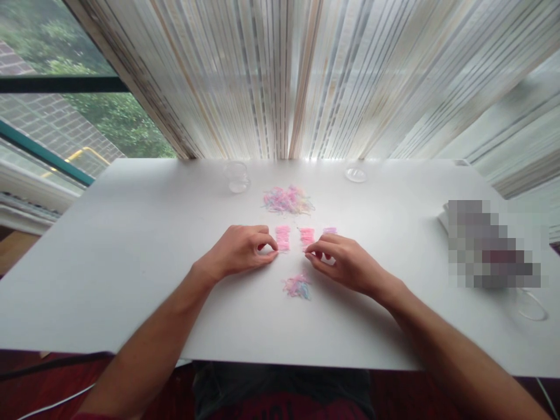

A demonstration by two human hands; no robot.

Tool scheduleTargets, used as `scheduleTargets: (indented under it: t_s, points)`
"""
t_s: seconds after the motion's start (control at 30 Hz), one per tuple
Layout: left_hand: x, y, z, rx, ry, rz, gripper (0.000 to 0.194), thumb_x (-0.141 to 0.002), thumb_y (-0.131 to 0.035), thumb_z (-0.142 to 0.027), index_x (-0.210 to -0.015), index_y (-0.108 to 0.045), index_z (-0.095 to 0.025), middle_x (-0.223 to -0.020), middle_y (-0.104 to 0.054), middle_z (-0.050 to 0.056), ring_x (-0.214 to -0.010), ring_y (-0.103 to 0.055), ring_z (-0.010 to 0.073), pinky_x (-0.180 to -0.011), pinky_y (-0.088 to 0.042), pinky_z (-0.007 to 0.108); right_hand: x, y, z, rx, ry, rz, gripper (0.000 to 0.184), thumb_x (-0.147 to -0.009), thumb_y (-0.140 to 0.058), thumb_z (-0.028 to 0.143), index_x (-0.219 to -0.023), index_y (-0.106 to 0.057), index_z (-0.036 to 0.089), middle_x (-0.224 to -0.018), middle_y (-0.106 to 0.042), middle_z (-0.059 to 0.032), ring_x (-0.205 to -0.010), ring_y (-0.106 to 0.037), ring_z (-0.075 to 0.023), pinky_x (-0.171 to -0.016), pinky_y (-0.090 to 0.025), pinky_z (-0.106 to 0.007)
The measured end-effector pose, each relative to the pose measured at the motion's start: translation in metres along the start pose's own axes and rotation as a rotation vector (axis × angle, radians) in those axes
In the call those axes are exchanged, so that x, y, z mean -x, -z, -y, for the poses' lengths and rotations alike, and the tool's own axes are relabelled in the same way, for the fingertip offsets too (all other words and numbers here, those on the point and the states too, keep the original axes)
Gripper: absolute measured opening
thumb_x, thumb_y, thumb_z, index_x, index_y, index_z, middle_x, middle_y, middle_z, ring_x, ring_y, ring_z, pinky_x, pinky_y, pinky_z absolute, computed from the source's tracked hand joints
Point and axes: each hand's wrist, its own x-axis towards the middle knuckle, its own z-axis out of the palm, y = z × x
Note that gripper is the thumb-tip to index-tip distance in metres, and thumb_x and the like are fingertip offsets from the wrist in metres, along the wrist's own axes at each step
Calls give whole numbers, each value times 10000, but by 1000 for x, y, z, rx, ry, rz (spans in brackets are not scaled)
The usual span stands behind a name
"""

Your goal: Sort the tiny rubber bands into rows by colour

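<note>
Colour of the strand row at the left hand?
The strand row is light pink; best in the head view.

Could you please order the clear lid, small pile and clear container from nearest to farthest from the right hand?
1. Small pile: just left of the right hand, nearer the person.
2. Clear lid: back, right of centre.
3. Clear container: back left.

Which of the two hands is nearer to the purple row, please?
The right hand is nearer: it is just in front of the purple row. The left hand is farther, to its left, past both pink rows.
</note>
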Motion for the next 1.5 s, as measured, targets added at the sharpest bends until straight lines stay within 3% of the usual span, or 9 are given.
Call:
scheduleTargets:
  t_s: [0.27,0.57,0.73,0.93,1.5]
  points:
    - [0,-2,-2,-17,29,-5,99,-844,-655,-262,-812,-740,-226,-759,-669,-32,-563,-494,90,-552,-313,230,1,0,-1,-17,-4,23,133,-939,-573,163,-906,-699,192,-773,-656,-35,-671,-567,-155,-623,-442,-270]
    - [-2,-1,-7,47,14,8,95,-848,-646,-208,-801,-729,-207,-766,-677,-31,-615,-530,92,-589,-329,227,0,6,10,-125,13,197,107,-933,-613,177,-935,-720,175,-790,-643,-30,-680,-569,-142,-629,-429,-254]
    - [-2,-1,-17,244,-82,154,88,-832,-685,-204,-870,-764,-201,-663,-609,-41,-599,-509,87,-586,-342,208,-1,4,16,-128,-4,313,132,-941,-617,203,-994,-735,177,-845,-670,-52,-747,-606,-168,-691,-457,-280]
    - [-2,-7,-30,326,-74,296,146,-826,-722,-260,-951,-787,-219,-644,-603,-48,-588,-529,85,-586,-360,199,0,9,15,-111,-49,334,166,-910,-602,129,-1009,-728,171,-881,-670,-62,-786,-613,-181,-704,-447,-286]
    - [-2,-8,-30,347,-113,328,115,-862,-691,-212,-906,-796,-225,-883,-718,-9,-733,-623,107,-692,-441,205,0,13,20,-196,-129,488,86,-883,-637,139,-851,-705,182,-793,-621,-1,-688,-551,-126,-635,-400,-237]
